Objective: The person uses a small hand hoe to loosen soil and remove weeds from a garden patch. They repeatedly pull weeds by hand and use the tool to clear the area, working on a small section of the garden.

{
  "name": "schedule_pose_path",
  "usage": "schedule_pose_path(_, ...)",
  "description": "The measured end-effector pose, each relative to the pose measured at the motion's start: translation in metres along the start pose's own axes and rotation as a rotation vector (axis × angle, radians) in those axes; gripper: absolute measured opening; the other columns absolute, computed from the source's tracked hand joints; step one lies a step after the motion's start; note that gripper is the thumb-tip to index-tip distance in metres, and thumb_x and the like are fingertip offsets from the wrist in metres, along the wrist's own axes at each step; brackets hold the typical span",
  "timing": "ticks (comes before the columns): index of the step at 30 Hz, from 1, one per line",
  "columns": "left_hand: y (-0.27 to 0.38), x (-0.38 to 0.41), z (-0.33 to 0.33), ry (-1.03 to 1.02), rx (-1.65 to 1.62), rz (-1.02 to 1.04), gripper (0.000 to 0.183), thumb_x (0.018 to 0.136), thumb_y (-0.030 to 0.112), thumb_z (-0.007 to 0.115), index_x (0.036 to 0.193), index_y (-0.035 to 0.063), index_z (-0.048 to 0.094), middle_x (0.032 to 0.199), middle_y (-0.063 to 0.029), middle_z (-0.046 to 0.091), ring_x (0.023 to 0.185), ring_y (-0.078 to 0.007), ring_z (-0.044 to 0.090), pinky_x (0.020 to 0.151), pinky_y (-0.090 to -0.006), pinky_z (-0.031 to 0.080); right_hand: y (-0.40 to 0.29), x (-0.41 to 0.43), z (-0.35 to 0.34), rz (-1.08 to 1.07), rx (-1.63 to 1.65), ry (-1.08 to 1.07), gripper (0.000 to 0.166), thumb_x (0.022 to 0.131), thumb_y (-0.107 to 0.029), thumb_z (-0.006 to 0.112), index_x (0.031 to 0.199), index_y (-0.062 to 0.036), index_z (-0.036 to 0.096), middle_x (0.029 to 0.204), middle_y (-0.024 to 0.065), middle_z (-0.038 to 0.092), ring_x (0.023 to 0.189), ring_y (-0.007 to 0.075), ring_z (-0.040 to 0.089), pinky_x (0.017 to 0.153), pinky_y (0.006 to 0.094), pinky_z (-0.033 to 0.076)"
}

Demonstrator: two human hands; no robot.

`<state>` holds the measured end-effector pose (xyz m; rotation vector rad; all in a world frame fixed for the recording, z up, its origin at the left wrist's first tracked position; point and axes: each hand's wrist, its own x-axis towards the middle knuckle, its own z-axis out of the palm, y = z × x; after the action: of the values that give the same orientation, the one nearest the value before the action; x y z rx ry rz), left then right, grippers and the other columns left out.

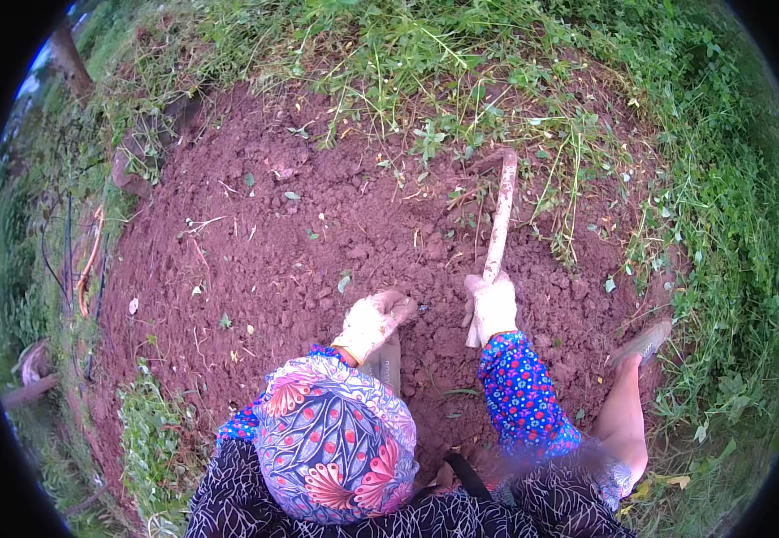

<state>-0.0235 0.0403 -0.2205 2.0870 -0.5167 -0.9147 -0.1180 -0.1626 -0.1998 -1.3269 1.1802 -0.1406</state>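
My right hand [494,306], in a pale, soil-stained work glove, grips the wooden handle of a short hand hoe [502,208]. The hoe points away from me, its mud-coated head bent left at the far end, among cut weeds. My left hand [373,323] wears a similar glove with brown-stained fingers. Those fingers are curled together just above the loose reddish-brown soil [282,255], with nothing visible in them. Below the left glove, part of a grey shoe [388,368] shows. A patterned fabric cap [336,444] covers part of the left arm.
Uprooted weeds [457,87] lie across the far side of the soil. Dense green plants [732,202] grow along the right. A stone [130,165] borders the far left, with a tree trunk [70,60] beyond. My other shoe [645,341] rests at right.
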Motion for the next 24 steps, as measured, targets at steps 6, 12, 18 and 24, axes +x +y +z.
schedule_pose_path(6,-0.017,0.013,0.003,0.094,-0.027,-0.098,0.047,0.089,0.046,0.062,0.106,0.0027,0.069,0.097,-0.0185,0.070,0.093,-0.0331,0.068,0.081,-0.0398,0.052,0.046,-0.131,-0.058,0.203,0.067,0.084,0.021,0.083,-0.014,0.070,0.092,-0.0052,0.053,0.059,0.0008,0.050,0.038,0.0122,0.046,0.032,0.0275,0.040)
schedule_pose_path(12,-0.011,0.057,-0.003,0.282,-0.213,0.016,0.044,0.091,0.040,0.063,0.109,0.0010,0.068,0.094,-0.0177,0.071,0.086,-0.0305,0.069,0.075,-0.0375,0.053,-0.016,-0.151,-0.088,0.151,0.185,0.131,0.020,0.084,-0.011,0.069,0.095,-0.0049,0.053,0.063,0.0006,0.053,0.039,0.0097,0.046,0.036,0.0233,0.041)
schedule_pose_path(18,-0.001,0.052,-0.029,0.368,-0.513,-0.105,0.044,0.093,0.034,0.066,0.115,-0.0044,0.064,0.081,-0.0099,0.070,0.055,-0.0151,0.064,0.052,-0.0285,0.049,-0.104,-0.094,-0.070,-0.273,0.307,0.220,0.022,0.089,-0.019,0.069,0.086,-0.0030,0.054,0.053,0.0030,0.048,0.030,0.0137,0.045,0.026,0.0246,0.033)
schedule_pose_path(24,-0.007,0.013,-0.021,0.432,-0.723,-0.218,0.040,0.091,0.030,0.069,0.113,-0.0026,0.063,0.080,-0.0088,0.068,0.050,-0.0140,0.059,0.046,-0.0263,0.045,-0.019,-0.050,0.007,0.205,0.203,-0.119,0.020,0.086,-0.017,0.068,0.092,-0.0040,0.055,0.060,0.0019,0.051,0.042,0.0146,0.049,0.036,0.0300,0.042)
